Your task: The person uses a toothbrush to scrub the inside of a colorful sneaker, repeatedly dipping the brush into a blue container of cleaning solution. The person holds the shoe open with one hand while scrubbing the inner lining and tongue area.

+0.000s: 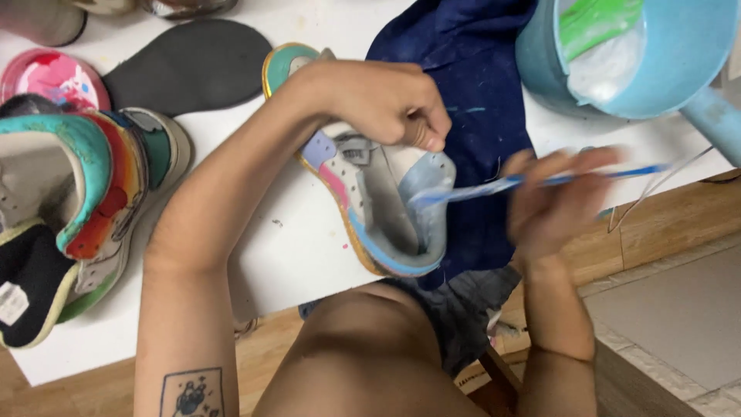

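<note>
My left hand (pixel 378 99) grips the top of a pastel sneaker (pixel 378 202), holding it on its side over the white table (pixel 293 247). The shoe shows grey, pink, blue and yellow panels. My right hand (pixel 552 202), blurred by motion, holds a thin blue paintbrush (pixel 532 182) whose tip rests on the pale blue toe of the sneaker. Under the shoe's toe lies a dark blue cloth (pixel 471 100).
A second colourful sneaker (pixel 85 208) lies at the left edge, with a black insole (pixel 189 66) and a pink paint-smeared lid (pixel 50 77) behind it. A light blue scoop-like container (pixel 679 54) holding white and green paint stands at top right. Wooden floor and tiles show below.
</note>
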